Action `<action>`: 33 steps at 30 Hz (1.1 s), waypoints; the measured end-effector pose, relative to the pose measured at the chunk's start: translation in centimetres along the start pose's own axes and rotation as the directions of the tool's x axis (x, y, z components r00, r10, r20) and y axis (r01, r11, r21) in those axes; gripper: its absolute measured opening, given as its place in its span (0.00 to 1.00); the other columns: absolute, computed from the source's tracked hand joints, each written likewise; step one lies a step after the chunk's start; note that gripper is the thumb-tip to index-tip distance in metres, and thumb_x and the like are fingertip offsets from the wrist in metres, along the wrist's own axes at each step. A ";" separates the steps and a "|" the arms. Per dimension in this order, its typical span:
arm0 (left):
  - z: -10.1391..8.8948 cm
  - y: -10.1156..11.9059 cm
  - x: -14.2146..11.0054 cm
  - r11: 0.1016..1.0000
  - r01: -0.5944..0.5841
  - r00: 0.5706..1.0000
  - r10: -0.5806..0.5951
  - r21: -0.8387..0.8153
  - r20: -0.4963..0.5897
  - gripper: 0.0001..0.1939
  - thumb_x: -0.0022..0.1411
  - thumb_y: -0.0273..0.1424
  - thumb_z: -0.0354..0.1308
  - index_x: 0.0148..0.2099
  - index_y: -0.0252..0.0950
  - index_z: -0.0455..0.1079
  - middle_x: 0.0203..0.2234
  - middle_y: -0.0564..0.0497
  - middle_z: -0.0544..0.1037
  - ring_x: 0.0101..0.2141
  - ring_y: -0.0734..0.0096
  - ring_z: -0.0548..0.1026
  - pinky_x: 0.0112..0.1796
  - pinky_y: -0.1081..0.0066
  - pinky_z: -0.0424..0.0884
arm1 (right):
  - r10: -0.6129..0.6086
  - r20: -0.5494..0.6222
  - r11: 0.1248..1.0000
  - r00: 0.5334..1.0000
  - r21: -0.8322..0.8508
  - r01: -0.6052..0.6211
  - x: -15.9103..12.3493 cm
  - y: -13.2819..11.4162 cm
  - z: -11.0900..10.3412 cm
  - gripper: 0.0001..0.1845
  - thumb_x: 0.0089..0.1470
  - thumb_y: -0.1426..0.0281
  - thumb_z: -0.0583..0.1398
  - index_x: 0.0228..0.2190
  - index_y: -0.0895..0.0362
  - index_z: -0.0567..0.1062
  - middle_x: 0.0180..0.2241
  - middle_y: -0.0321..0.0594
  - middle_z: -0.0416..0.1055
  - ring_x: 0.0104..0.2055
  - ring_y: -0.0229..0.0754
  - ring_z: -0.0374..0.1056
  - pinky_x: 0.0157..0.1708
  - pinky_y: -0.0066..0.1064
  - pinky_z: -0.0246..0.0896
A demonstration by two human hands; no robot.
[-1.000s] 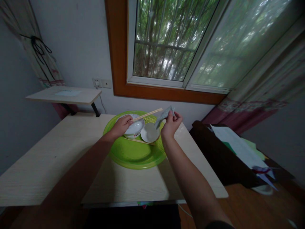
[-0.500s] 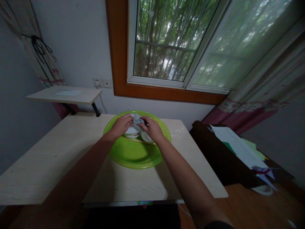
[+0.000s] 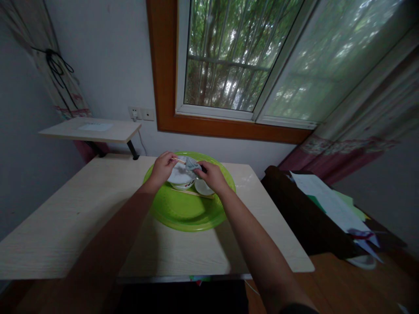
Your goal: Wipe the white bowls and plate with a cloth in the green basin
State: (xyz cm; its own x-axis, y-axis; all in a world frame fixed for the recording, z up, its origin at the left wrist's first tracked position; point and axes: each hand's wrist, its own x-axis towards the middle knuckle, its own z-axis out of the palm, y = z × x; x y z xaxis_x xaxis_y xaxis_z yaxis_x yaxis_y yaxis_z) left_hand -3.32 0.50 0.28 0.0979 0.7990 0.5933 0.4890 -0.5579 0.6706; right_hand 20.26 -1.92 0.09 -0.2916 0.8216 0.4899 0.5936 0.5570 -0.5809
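Observation:
My left hand (image 3: 162, 168) pinches one end of a thin wooden chopstick (image 3: 178, 160); whether it is one or a pair I cannot tell. A light grey cloth (image 3: 192, 164) is wrapped about the chopstick's other end, gripped by my right hand (image 3: 211, 175). Under both hands sits a white bowl (image 3: 180, 174) with a coloured pattern on its outside. Beside it, just below my right hand, is a smaller white round dish (image 3: 203, 187). More chopsticks (image 3: 193, 193) lie in front of them. All of this rests in a round green tray (image 3: 183, 218).
The tray stands on a pale wooden table (image 3: 81, 213) near the wall. A small raised shelf (image 3: 91, 128) holds a sheet of paper at the table's back left. To the right, papers (image 3: 327, 200) lie on a dark brown piece of furniture (image 3: 294, 213). A window (image 3: 242, 61) is behind.
My left hand has drawn away leftward from the cloth, baring a length of chopstick between the hands. My right hand keeps its grip on the cloth.

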 end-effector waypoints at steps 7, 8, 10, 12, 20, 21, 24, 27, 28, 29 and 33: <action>-0.2 -1.4 0.3 0.904 0.269 0.949 -0.307 -0.333 -0.067 0.06 0.55 0.32 0.58 0.36 0.36 0.70 0.25 0.54 0.71 0.26 0.72 0.68 0.25 0.74 0.61 | 0.027 -0.042 1.000 0.999 0.005 -0.027 0.0 0.5 -0.1 0.12 0.58 0.64 0.63 0.43 0.53 0.80 0.38 0.41 0.79 0.37 0.45 0.71 0.39 0.34 0.61; -0.2 -1.4 0.4 0.877 0.284 0.942 -0.331 -0.386 -0.058 0.08 0.54 0.33 0.59 0.37 0.37 0.69 0.24 0.55 0.70 0.24 0.73 0.67 0.24 0.75 0.61 | 0.034 -0.041 0.999 0.999 0.025 -0.033 0.0 0.6 0.0 0.12 0.58 0.63 0.63 0.42 0.53 0.81 0.37 0.40 0.79 0.36 0.45 0.71 0.39 0.34 0.61; -0.2 -1.5 0.5 0.833 0.284 0.931 -0.359 -0.475 -0.073 0.11 0.55 0.35 0.60 0.41 0.37 0.68 0.24 0.56 0.70 0.22 0.75 0.67 0.23 0.76 0.61 | 0.052 -0.045 0.995 0.998 0.083 -0.048 0.0 0.7 0.0 0.12 0.57 0.62 0.63 0.41 0.54 0.81 0.36 0.39 0.79 0.35 0.44 0.71 0.38 0.33 0.61; -0.2 -1.4 0.5 0.798 0.266 0.924 -0.371 -0.541 -0.094 0.15 0.56 0.36 0.60 0.45 0.37 0.67 0.24 0.56 0.71 0.21 0.76 0.68 0.22 0.76 0.61 | 0.079 -0.054 0.985 0.995 0.160 -0.070 -0.1 0.8 0.0 0.13 0.56 0.62 0.63 0.40 0.54 0.81 0.36 0.39 0.79 0.36 0.44 0.71 0.38 0.33 0.62; 0.4 -0.7 0.2 0.720 0.337 0.940 -0.293 -0.606 0.175 0.19 0.59 0.46 0.60 0.38 0.33 0.73 0.27 0.48 0.78 0.22 0.75 0.71 0.23 0.75 0.63 | 0.127 -0.008 0.937 0.992 0.328 -0.117 0.0 0.9 0.2 0.13 0.53 0.60 0.65 0.38 0.54 0.81 0.36 0.37 0.79 0.37 0.43 0.71 0.39 0.32 0.63; 0.4 -0.6 0.1 0.717 0.343 0.938 -0.291 -0.606 0.187 0.20 0.59 0.46 0.60 0.38 0.32 0.73 0.26 0.48 0.78 0.21 0.75 0.71 0.22 0.74 0.63 | 0.124 0.010 0.935 0.992 0.334 -0.120 0.0 0.9 0.3 0.14 0.53 0.60 0.65 0.38 0.54 0.81 0.36 0.37 0.79 0.37 0.43 0.70 0.39 0.32 0.63; 0.2 -0.4 0.2 0.713 0.334 0.935 -0.335 -0.617 0.119 0.18 0.58 0.44 0.60 0.35 0.31 0.73 0.22 0.49 0.77 0.19 0.75 0.70 0.21 0.75 0.62 | 0.108 0.046 0.931 0.993 0.346 -0.117 0.0 0.9 0.5 0.15 0.53 0.59 0.65 0.39 0.54 0.81 0.36 0.37 0.79 0.37 0.43 0.70 0.38 0.32 0.63; -0.1 -0.6 0.5 0.718 0.319 0.905 -0.425 -0.618 -0.027 0.15 0.58 0.42 0.58 0.32 0.33 0.71 0.19 0.52 0.74 0.17 0.77 0.68 0.18 0.76 0.59 | 0.118 0.045 0.938 0.992 0.324 -0.127 -0.1 0.8 0.5 0.15 0.53 0.59 0.65 0.38 0.55 0.81 0.35 0.37 0.78 0.36 0.42 0.70 0.37 0.31 0.62; -0.2 -0.8 0.6 0.724 0.318 0.892 -0.447 -0.612 -0.065 0.14 0.58 0.41 0.57 0.31 0.34 0.70 0.18 0.53 0.73 0.16 0.78 0.67 0.18 0.76 0.59 | 0.128 0.042 0.941 0.991 0.310 -0.134 -0.1 0.8 0.5 0.15 0.53 0.59 0.64 0.38 0.55 0.81 0.34 0.37 0.78 0.35 0.42 0.69 0.37 0.31 0.62; -0.3 -1.0 0.6 0.730 0.322 0.880 -0.465 -0.603 -0.094 0.14 0.58 0.41 0.56 0.31 0.34 0.70 0.18 0.54 0.72 0.15 0.78 0.66 0.17 0.76 0.58 | 0.138 0.035 0.945 0.990 0.296 -0.142 -0.1 0.8 0.5 0.15 0.54 0.59 0.64 0.38 0.55 0.81 0.33 0.37 0.78 0.34 0.42 0.69 0.36 0.31 0.61; -0.4 -1.8 0.9 0.742 0.326 0.839 -0.513 -0.586 -0.183 0.11 0.58 0.38 0.53 0.29 0.36 0.67 0.17 0.56 0.70 0.15 0.79 0.64 0.16 0.77 0.57 | 0.199 -0.069 0.953 0.977 0.246 -0.177 -0.1 1.1 0.0 0.14 0.54 0.58 0.63 0.35 0.56 0.80 0.31 0.36 0.76 0.32 0.41 0.68 0.34 0.31 0.59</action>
State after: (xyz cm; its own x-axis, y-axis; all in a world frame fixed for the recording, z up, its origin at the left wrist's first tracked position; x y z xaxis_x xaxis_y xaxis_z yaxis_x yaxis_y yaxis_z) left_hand -4.50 2.14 -0.25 -0.3272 0.9153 0.2349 -0.1127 -0.2846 0.9520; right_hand 20.94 -1.42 -0.63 -0.1146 0.9057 0.4082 0.4323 0.4155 -0.8003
